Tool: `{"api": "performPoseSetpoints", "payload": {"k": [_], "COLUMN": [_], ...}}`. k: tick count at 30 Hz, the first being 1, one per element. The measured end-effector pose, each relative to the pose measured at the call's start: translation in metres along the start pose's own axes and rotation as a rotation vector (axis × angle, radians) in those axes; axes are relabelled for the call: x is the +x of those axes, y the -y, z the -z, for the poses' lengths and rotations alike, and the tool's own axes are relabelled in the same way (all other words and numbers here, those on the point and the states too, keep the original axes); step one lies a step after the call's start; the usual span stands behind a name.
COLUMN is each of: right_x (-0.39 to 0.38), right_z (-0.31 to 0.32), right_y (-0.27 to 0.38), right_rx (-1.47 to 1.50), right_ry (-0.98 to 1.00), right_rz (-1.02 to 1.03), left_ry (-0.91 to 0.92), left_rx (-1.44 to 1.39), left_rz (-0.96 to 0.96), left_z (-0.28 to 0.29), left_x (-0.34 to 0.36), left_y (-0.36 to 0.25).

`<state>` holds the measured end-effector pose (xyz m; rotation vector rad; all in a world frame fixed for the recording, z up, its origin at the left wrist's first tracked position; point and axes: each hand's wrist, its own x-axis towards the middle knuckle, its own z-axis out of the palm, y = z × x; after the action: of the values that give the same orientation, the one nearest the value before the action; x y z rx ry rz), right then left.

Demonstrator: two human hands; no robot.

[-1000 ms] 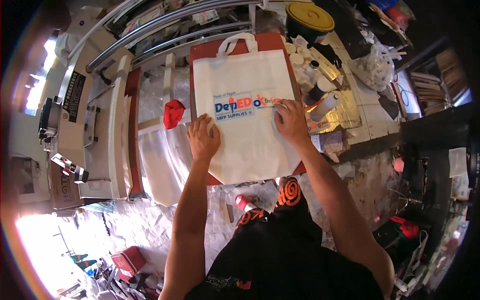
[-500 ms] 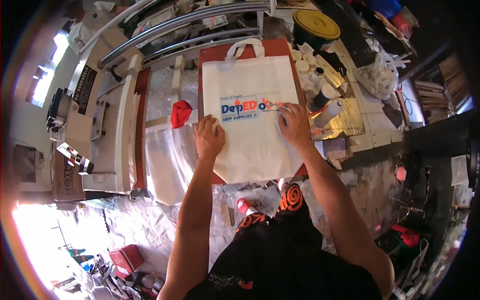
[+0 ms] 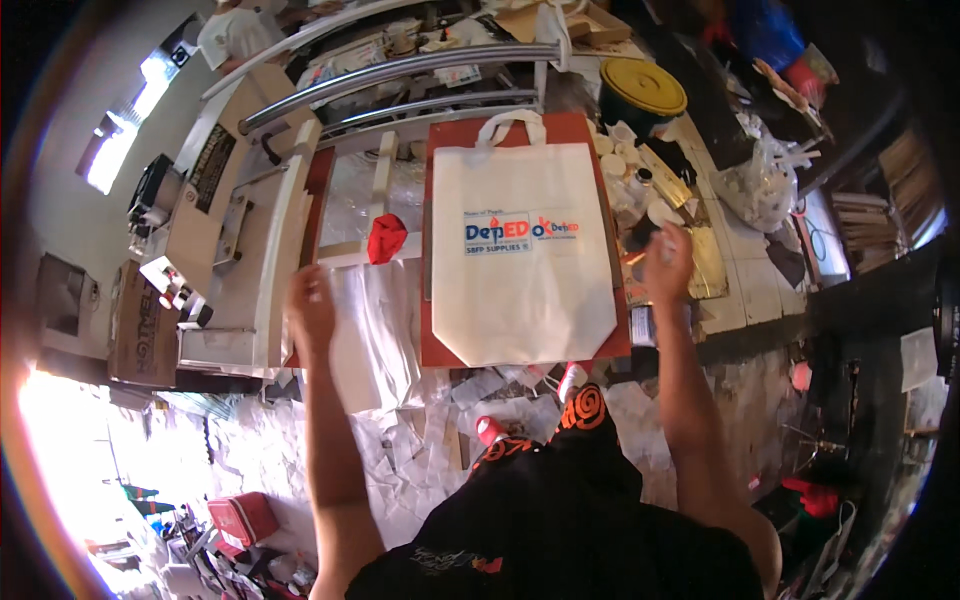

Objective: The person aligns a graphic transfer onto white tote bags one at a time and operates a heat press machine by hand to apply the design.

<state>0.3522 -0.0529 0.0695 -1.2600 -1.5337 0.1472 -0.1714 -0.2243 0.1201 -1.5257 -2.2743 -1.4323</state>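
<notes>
A white cloth tote bag (image 3: 520,310) with blue and red print lies flat on a red-brown board (image 3: 440,340), its handles toward the far side. Both my hands are off the bag, one to each side. My left hand (image 3: 312,305) hovers over the white frame left of the board, somewhat blurred, with loosely bent fingers and nothing visible in it. To the right of the board, my right hand (image 3: 668,265) is raised near the bottles, fingers apart and holding nothing that I can see. A crumpled red cloth (image 3: 386,239) rests between the bag and my left hand.
Metal rails (image 3: 400,68) cross beyond the board. A dark bucket with a yellow lid (image 3: 643,86) stands at the far right, near several bottles and a gold sheet (image 3: 708,265). A clear plastic bag (image 3: 757,170) lies farther right. Another person (image 3: 238,38) is at the far left.
Both hands have lifted off the tote bag and spread outward, the left to the left and the right to the right. The bag stays on the board; the view has shifted a little.
</notes>
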Motion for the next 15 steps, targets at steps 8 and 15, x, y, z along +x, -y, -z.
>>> {"api": "performPoseSetpoints", "payload": {"k": [8,15], "right_x": [-0.127,-0.167], "right_z": [0.156,0.171], "right_y": [-0.112,-0.112], "right_rx": [-0.238,-0.24], "right_ry": [-0.069,0.082], "right_rz": [-0.164,-0.276], "left_ry": [-0.124,0.139], "left_rx": [0.718,0.715], "left_rz": [0.227,0.444], "left_z": [0.166,0.187], "left_x": [0.082,0.077], "left_y": [0.107,0.12]}}
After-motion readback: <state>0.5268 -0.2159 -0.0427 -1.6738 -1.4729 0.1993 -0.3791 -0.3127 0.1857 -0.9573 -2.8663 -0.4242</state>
